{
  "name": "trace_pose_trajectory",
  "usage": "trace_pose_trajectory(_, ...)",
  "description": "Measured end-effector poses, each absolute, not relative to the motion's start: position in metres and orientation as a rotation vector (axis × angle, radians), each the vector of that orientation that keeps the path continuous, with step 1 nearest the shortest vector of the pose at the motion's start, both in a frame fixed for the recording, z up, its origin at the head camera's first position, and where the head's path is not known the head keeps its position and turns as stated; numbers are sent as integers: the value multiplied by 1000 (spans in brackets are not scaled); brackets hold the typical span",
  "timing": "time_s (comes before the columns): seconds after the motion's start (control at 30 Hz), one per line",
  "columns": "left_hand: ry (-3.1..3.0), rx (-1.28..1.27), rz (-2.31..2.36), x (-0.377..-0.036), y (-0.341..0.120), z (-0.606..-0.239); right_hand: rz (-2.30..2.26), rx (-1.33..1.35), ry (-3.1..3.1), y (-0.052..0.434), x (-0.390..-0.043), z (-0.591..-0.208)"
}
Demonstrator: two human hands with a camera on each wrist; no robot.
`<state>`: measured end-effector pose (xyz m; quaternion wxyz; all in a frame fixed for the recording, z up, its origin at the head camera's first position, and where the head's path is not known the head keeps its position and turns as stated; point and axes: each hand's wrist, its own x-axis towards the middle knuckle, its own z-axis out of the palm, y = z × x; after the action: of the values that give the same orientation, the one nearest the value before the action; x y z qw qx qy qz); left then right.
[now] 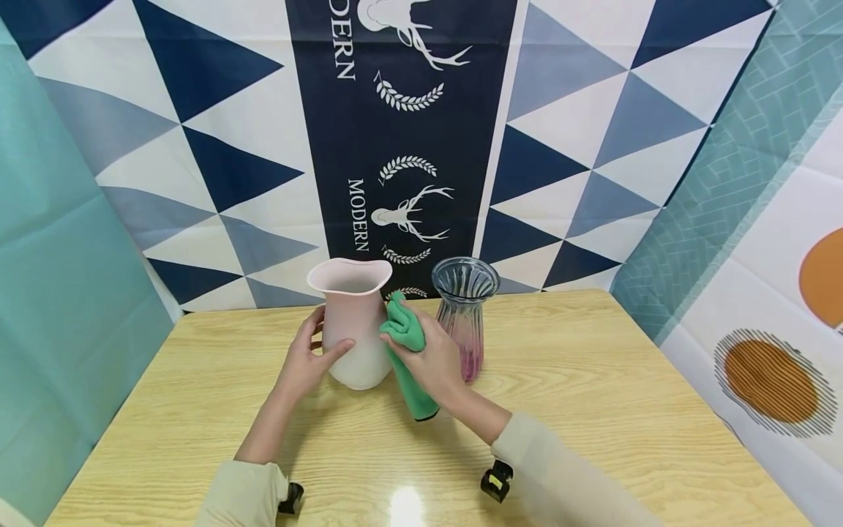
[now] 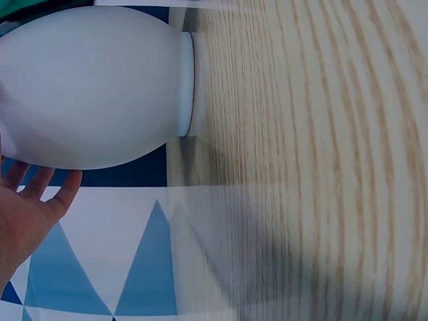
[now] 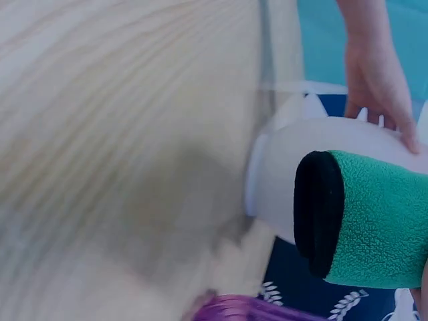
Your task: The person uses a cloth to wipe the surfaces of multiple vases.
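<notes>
1. The left hand point(image 1: 306, 362) lies against the near-left side of the pink-white vase point(image 1: 354, 326), fingers fairly straight and spread on its wall, thumb across the front; its grip is wide, steadying rather than clasping.
2. The right hand point(image 1: 431, 362) has its grip closed around a bunched green cloth point(image 1: 405, 344), pressed to the vase's right side; the palm and fingertips are hidden behind the cloth.
3. The vase stands upright on the bench point(image 1: 593, 388), near its middle toward the back edge. In the left wrist view only its rounded belly and foot show; the rim is cut off.
4. A ribbed glass vase point(image 1: 466, 311) with a purple-tinted lower part stands just right of the pink one, its base partly hidden by the right hand. The right wrist view catches only a blurred purple sliver of it.
5. The cloth's dark end hangs down toward the bench; whether it touches is unclear.
6. The bench is pale wood-grain, with a glare spot at the near edge.
7. Behind hangs a backdrop point(image 1: 217, 161) of navy, grey and white triangles with a dark deer-motif panel; teal sheets flank both sides.
</notes>
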<state>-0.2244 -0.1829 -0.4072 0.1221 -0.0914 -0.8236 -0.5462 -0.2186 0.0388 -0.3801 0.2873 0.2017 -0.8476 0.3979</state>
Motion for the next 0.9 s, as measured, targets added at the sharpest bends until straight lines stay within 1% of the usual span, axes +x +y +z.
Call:
trace_pose_trajectory(0.2,-2402,-275,-1592,-226,-184,-407,1085,574,-2222,30,-220,-363)
trace_pose_trajectory(0.37,-2416,-279,-1590,-225,-183,-405,1079,556,-2256,26,-222,-358)
trace_pose_trajectory(0.67,-2440,-221,-1546,-225,-178,-404,1025,545,-2290,25,-225,-364)
trace_pose_trajectory(0.9,-2440,-196,-1527,-225,-174,-402,984,534,-2361,29,-226,-378)
